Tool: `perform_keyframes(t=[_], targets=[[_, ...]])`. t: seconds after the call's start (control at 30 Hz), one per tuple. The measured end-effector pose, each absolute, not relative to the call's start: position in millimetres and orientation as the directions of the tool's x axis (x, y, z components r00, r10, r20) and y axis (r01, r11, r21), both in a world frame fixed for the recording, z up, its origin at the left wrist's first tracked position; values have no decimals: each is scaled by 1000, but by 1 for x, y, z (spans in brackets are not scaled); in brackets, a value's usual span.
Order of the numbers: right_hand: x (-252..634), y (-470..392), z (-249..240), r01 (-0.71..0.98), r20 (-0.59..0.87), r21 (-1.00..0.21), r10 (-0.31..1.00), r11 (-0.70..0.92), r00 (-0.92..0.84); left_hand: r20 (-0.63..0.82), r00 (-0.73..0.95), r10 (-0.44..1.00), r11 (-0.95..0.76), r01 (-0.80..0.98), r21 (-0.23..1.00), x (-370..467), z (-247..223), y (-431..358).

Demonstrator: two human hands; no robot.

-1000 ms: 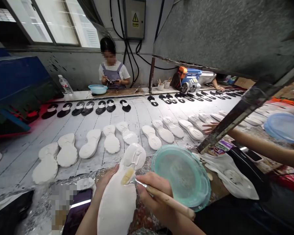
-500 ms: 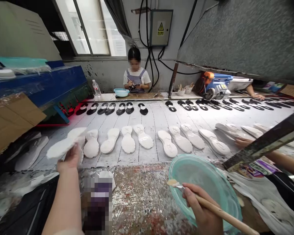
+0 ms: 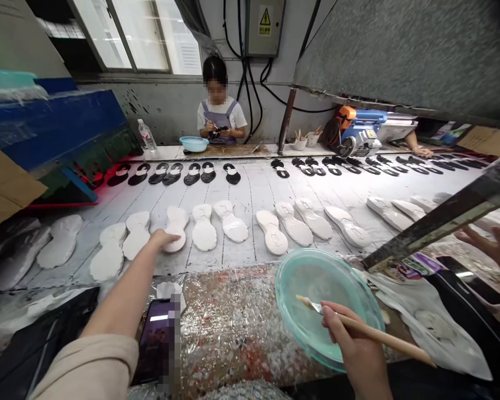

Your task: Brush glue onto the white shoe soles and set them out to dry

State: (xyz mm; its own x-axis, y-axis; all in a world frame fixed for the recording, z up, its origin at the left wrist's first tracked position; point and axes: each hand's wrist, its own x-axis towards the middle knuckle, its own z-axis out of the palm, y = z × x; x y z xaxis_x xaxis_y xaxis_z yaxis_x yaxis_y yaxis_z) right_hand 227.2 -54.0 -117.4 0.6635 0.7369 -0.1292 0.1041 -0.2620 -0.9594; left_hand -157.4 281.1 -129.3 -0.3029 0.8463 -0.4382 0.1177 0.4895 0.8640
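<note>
My left hand [image 3: 163, 240] is closed on the near left edge of a white shoe sole [image 3: 177, 219], with a digit lying across its top; some of its fingers are hidden. The sole rests on the white belt [image 3: 250, 191] in a row of similar soles. To the left of that hand lie two more soles, one of them a sole [image 3: 107, 256] closer to me. A brush with a wooden handle [image 3: 383, 337] is gripped in my right hand [image 3: 350, 339]. Its pale bristles are over a turquoise bowl [image 3: 289, 339] holding cloudy liquid.
A phone [image 3: 155, 339] lies near my left forearm. Black shoe pieces [image 3: 233, 175] line the belt's far side. Across from me sits a person [image 3: 220, 114] beside a blue bowl [image 3: 194, 144]. A dark metal bar [image 3: 441, 222] slants at right; past it is another person's hand [image 3: 489, 244].
My left hand has let go of the sole it carried at left and moved right to another sole. My right hand has shifted, bringing the bristles from the bowl's rim over its inside.
</note>
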Motion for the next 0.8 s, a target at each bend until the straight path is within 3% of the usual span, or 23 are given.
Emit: perform_keyframes(t=[0.13, 0.3, 0.37, 0.4, 0.5, 0.6, 0.7, 0.8], targets=[[223, -50, -117, 317, -141, -845, 750, -431, 646, -521, -241, 819, 516, -89, 852, -143, -107, 264], [221, -42, -123, 335, -182, -835, 795, -436, 579, -347, -56, 936, 295, -410, 863, -102, -87, 182], [226, -44, -122, 317, -176, -845, 784, -431, 595, -316, 124, 941, 327, -585, 742, -78, -89, 145], [228, -45, -120, 304, -173, -855, 784, -420, 596, -384, 227, 895, 435, -634, 640, -64, -92, 130], [231, -49, -119, 234, -182, -904, 818, -357, 545, -522, 385, 761, 640, -573, 512, -23, -106, 100], [222, -51, -118, 140, -149, -958, 853, -249, 500, -576, 438, 690, 713, -546, 439, 12, -118, 89], [205, -49, -116, 126, -7, -989, 871, -79, 490, -584, 461, 669, 732, -546, 408, 32, -118, 86], [186, -44, -112, 214, 183, -973, 863, 89, 471, -564, 495, 661, 744, -531, 405, 36, -108, 86]])
